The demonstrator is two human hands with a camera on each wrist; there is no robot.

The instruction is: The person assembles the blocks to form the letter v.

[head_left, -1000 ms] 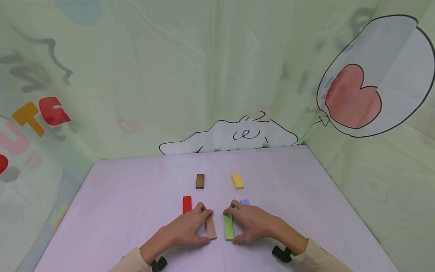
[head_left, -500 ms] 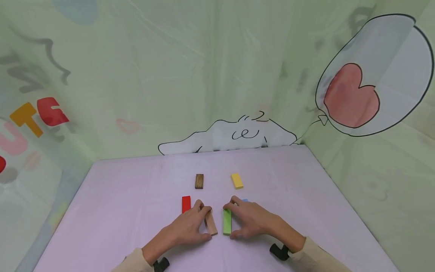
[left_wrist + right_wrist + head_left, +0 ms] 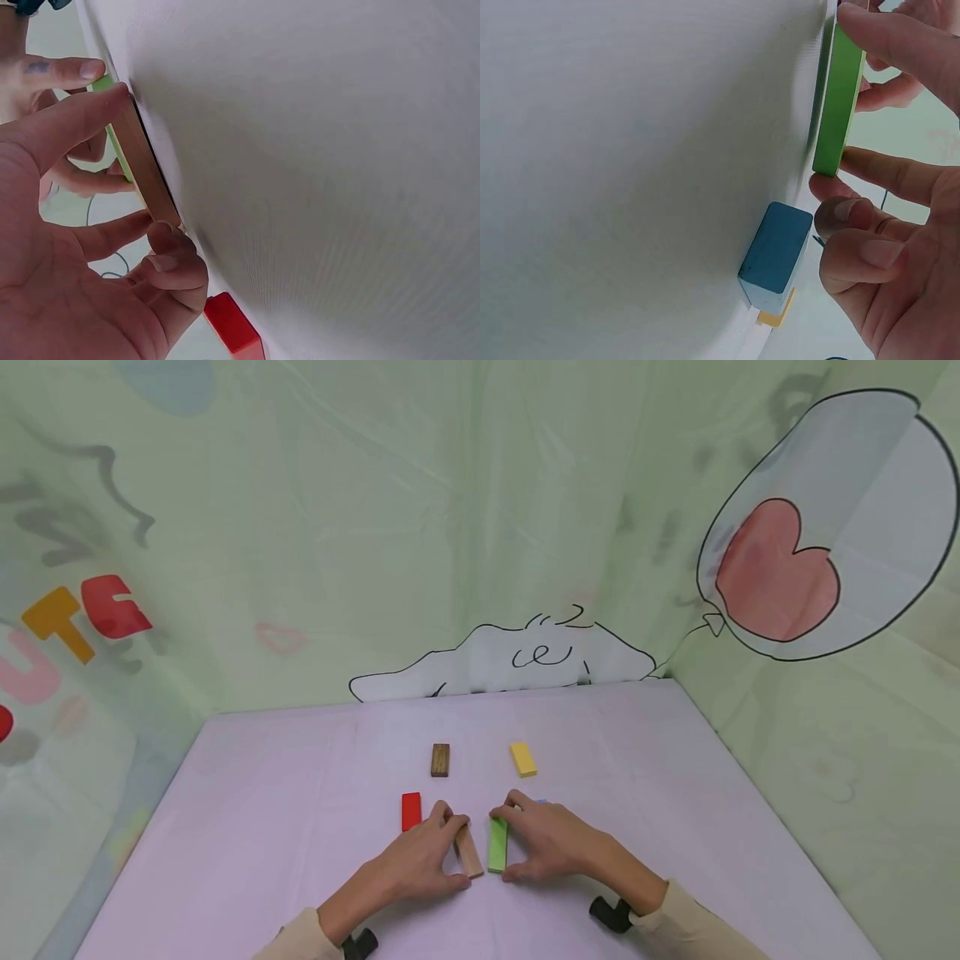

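Observation:
My left hand [image 3: 422, 860] pinches a plain light-wood block [image 3: 469, 853] lengthwise, thumb at its near end and fingertips at the far end. In the same kind of grip, my right hand [image 3: 553, 839] holds a green block [image 3: 497, 846]. The two blocks lie side by side at the front middle with a narrow gap, the wooden one slightly slanted. The left wrist view shows the wooden block's long side [image 3: 146, 161] close over the cloth. In the right wrist view the green block [image 3: 838, 97] spans from thumb to fingertips.
Beyond the left hand lies a red block [image 3: 411, 811]; a blue block [image 3: 776, 247], mostly hidden in the head view, lies beyond the right hand. Farther back are a dark brown block [image 3: 440, 760] and a yellow block [image 3: 523, 759]. Printed curtains surround the pale cloth-covered table [image 3: 300, 793].
Both held blocks have slid a little away from me and toward each other, the green one leftward and the wooden one slightly rightward. The gap between them has narrowed. Other blocks stay put.

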